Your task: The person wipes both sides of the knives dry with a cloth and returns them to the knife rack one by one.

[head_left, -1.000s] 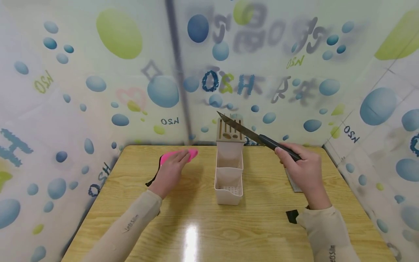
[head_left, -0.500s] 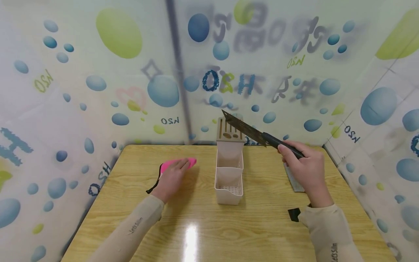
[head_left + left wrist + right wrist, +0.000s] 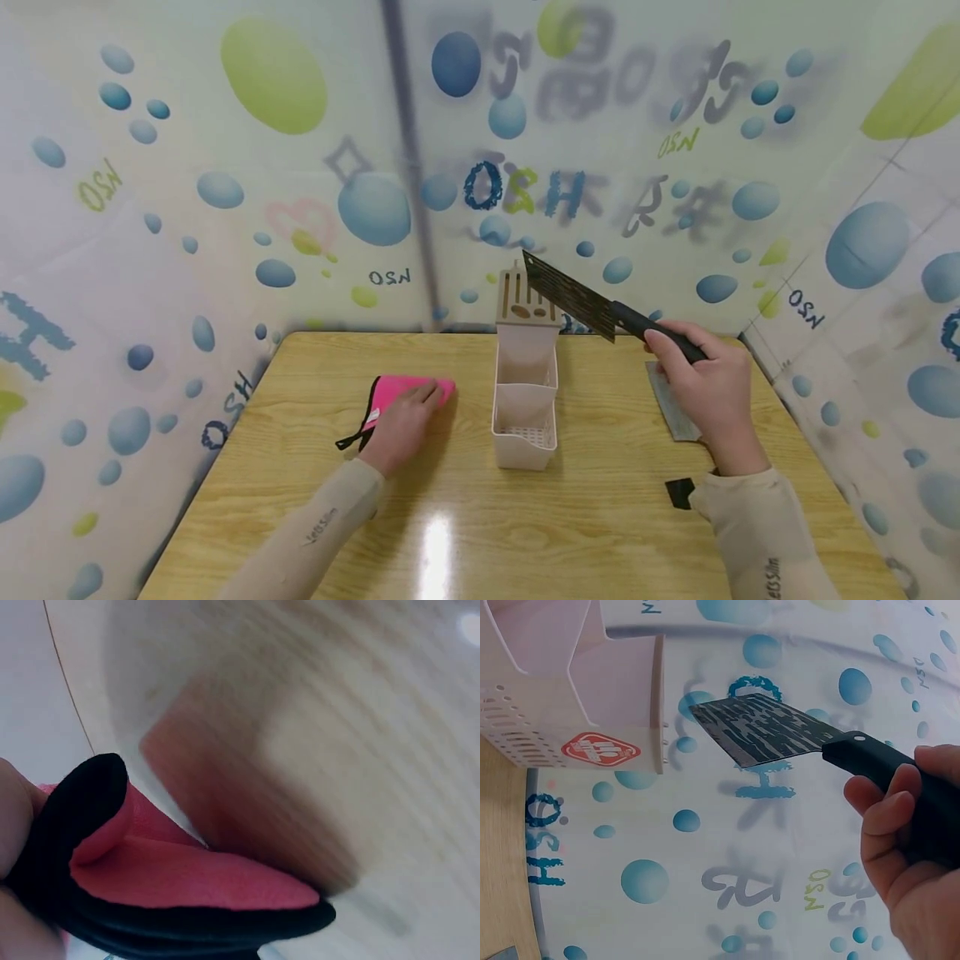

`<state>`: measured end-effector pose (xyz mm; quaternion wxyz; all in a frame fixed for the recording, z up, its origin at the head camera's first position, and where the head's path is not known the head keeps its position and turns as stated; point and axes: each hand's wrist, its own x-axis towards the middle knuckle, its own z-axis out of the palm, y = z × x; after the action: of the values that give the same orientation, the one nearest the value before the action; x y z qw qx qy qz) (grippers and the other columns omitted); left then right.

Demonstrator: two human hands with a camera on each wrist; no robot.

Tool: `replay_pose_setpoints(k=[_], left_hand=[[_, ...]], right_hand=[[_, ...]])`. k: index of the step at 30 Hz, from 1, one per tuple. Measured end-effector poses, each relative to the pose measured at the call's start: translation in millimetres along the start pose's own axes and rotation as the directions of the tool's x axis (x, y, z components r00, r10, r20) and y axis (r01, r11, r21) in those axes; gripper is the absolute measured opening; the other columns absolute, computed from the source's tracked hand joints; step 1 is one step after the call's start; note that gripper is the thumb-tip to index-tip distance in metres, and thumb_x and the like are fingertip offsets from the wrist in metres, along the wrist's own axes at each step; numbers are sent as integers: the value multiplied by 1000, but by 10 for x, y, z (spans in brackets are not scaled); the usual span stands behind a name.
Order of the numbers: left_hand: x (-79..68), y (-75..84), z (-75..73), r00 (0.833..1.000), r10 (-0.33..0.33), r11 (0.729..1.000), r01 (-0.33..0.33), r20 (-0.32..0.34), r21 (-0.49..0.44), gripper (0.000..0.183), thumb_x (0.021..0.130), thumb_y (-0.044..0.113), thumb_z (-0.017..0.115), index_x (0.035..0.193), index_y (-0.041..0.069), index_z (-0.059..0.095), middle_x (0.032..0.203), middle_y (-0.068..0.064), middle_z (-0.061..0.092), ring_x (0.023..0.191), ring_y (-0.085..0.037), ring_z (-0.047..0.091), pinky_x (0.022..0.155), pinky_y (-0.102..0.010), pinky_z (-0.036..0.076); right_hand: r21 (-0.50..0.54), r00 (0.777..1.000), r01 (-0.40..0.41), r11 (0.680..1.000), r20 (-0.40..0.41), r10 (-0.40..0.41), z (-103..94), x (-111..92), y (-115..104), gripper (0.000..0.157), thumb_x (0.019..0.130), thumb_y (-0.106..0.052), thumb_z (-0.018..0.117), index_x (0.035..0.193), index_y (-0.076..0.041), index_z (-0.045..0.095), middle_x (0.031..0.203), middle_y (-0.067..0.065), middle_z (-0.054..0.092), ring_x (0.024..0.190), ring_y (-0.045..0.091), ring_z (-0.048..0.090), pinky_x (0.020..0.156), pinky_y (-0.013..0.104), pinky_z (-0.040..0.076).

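Note:
My right hand [image 3: 708,396] grips the black handle of a kitchen knife [image 3: 573,296], its wide, dark-patterned blade raised and pointing up to the left. In the head view the blade overlaps the slotted top of a pale plastic knife holder [image 3: 525,450]. From the right wrist view, the blade [image 3: 769,731] stands apart from the holder [image 3: 630,682]. On the left, my left hand [image 3: 401,425] holds a folded pink cloth [image 3: 393,390] with black edging and a small loop. Its fingers [image 3: 11,817] pinch the black edge of the cloth [image 3: 195,881] in the left wrist view.
A flat grey piece [image 3: 670,408] lies on the wooden table [image 3: 570,533], partly behind my right hand. A small black piece [image 3: 679,493] shows beside the right sleeve. Patterned sheeting [image 3: 480,125] rises at the table's back and sides.
My left hand has come nearer and slightly right, with the pink cloth turning flatter to view. The right hand has shifted slightly right, and the knife has rotated to show more of its blade's flat.

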<state>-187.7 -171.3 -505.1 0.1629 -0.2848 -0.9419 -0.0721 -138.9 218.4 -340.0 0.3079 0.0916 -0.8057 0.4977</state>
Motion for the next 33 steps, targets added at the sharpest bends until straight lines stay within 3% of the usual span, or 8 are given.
replay_pose_setpoints(k=[5, 12, 17, 21, 26, 31, 33], left_hand=[[-10, 30, 77, 1000, -2, 999, 3, 8, -36, 43, 88, -16, 67, 130, -7, 65, 130, -28, 66, 117, -42, 66, 101, -51, 56], [-15, 87, 78, 992, -56, 995, 65, 112, -82, 50, 89, -15, 66, 138, -9, 58, 136, -30, 61, 123, -43, 63, 103, -51, 55], [72, 117, 43, 996, -62, 986, 70, 56, -153, 48, 93, -3, 72, 139, -6, 59, 137, -28, 61, 124, -40, 64, 101, -49, 56], [205, 214, -65, 995, -101, 972, 103, 20, -213, 43, 100, 9, 67, 140, -4, 60, 140, -24, 62, 123, -36, 65, 100, -48, 57], [373, 412, -251, 984, -171, 931, 175, 41, -319, 42, 107, 20, 56, 142, -2, 59, 144, -20, 60, 128, -35, 63, 107, -48, 53], [464, 564, -301, 971, -217, 846, 238, 100, -477, 48, 110, 31, 51, 144, -2, 57, 145, -20, 59, 135, -35, 56, 114, -49, 46], [485, 601, -273, 968, -227, 827, 251, 110, -504, 50, 109, 33, 51, 144, -3, 57, 145, -20, 59, 136, -35, 55, 115, -50, 45]], right_hand=[[-4, 1000, 16, 1000, -17, -16, -19, 24, 15, 13, 92, -4, 77, 103, 3, 79, 73, -26, 68, 55, -4, 64, 59, 8, 52], [-38, 1000, 10, 999, -24, -11, -39, 56, 27, 12, 91, -5, 79, 101, 1, 79, 72, -23, 68, 54, -3, 60, 55, 8, 48], [-70, 1000, 5, 998, -26, -7, -57, 80, 26, 12, 90, -7, 80, 100, 0, 79, 71, -27, 65, 52, 0, 55, 51, 11, 43], [-85, 1000, 3, 996, -21, -5, -74, 92, 17, 13, 90, -8, 80, 101, 0, 78, 71, -29, 64, 53, -2, 55, 51, 10, 44], [-83, 1000, -5, 997, -27, 3, -84, 112, 10, 16, 91, -8, 80, 103, 1, 77, 72, -30, 63, 53, -2, 56, 51, 10, 45], [-107, 1000, -12, 994, -29, 9, -88, 133, 10, 17, 90, -9, 80, 104, 1, 77, 71, -31, 62, 52, -2, 55, 50, 11, 44], [-110, 1000, -13, 994, -24, 10, -91, 144, 5, 18, 91, -9, 80, 104, 1, 76, 71, -31, 62, 52, -2, 55, 49, 11, 43]])
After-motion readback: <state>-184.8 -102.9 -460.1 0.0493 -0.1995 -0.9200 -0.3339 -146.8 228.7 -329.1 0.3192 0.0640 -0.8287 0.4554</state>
